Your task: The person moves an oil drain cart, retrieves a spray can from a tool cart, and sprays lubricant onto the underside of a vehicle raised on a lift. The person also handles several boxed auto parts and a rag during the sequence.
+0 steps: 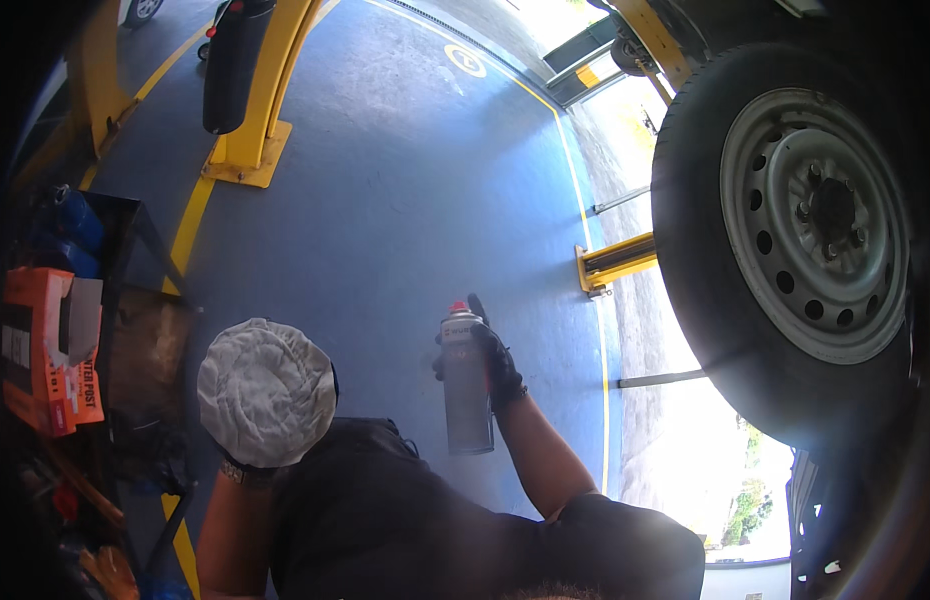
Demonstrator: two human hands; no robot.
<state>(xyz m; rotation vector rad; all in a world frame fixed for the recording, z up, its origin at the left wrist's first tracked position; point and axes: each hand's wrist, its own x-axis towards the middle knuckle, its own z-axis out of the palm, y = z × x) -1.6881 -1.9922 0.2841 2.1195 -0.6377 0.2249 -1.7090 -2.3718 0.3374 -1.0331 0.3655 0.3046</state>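
A spray can (pixel 468 385) with a grey body and a red nozzle stands nearly upright in my right hand (pixel 500 370), which wears a black glove. The fingers are wrapped round its upper part. On the left, a round thing covered in wrinkled off-white cloth (pixel 267 392) rests over my left hand (pixel 251 470). It hides nearly all of that hand; only a dark edge and the wrist with a watch show. The cloth and the can are apart, both in front of my body.
A large wheel (pixel 815 225) with a steel rim hangs raised at the right. Yellow lift posts (pixel 253 140) stand at the far left, with a lift arm (pixel 617 262) below the wheel. At the left a dark cart (pixel 135 240) holds an orange box (pixel 45 345) and blue containers.
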